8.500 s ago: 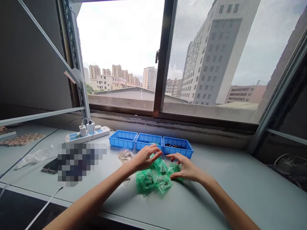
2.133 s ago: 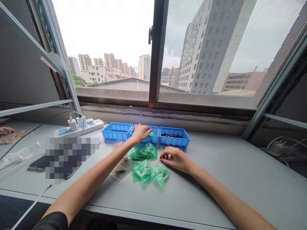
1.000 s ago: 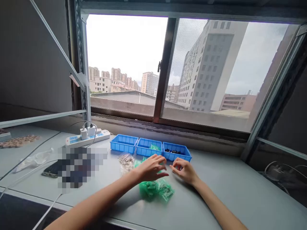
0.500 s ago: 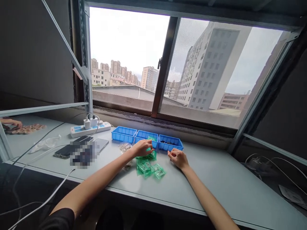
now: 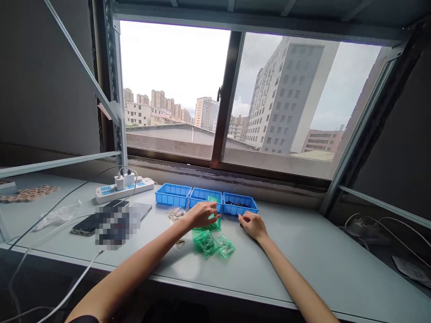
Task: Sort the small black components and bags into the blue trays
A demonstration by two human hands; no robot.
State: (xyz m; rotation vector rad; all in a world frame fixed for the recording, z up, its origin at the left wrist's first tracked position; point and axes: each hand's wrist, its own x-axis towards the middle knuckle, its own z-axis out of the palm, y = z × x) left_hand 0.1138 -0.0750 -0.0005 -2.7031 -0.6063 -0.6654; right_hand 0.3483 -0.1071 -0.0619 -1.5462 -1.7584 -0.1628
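My left hand [image 5: 202, 214] hovers at a pile of green plastic bags [image 5: 213, 224] in front of the middle blue bin [image 5: 198, 196]. Its fingers are spread from the thumb, and nothing shows between them. Nearer the table edge lie more green bags [image 5: 205, 243] with small parts inside. To the right, my right hand [image 5: 254, 225] rests on the table below the right blue bin [image 5: 247, 208], which holds small black pieces [image 5: 235, 204]. Its fingers are curled together; whatever is in them is too small to make out.
The left blue bin [image 5: 172, 196] stands beside a power strip [image 5: 124, 190] with plugs and cables. A clear bag of small parts [image 5: 175, 214] lies by my left forearm. Phones [image 5: 84, 224], crumpled plastic [image 5: 59, 215] and brown pieces [image 5: 32, 194] are further left.
My left hand has lifted slightly and its fingers have spread apart. My right hand stays almost in place, still curled. The other person's hand at the far left has gone from view.
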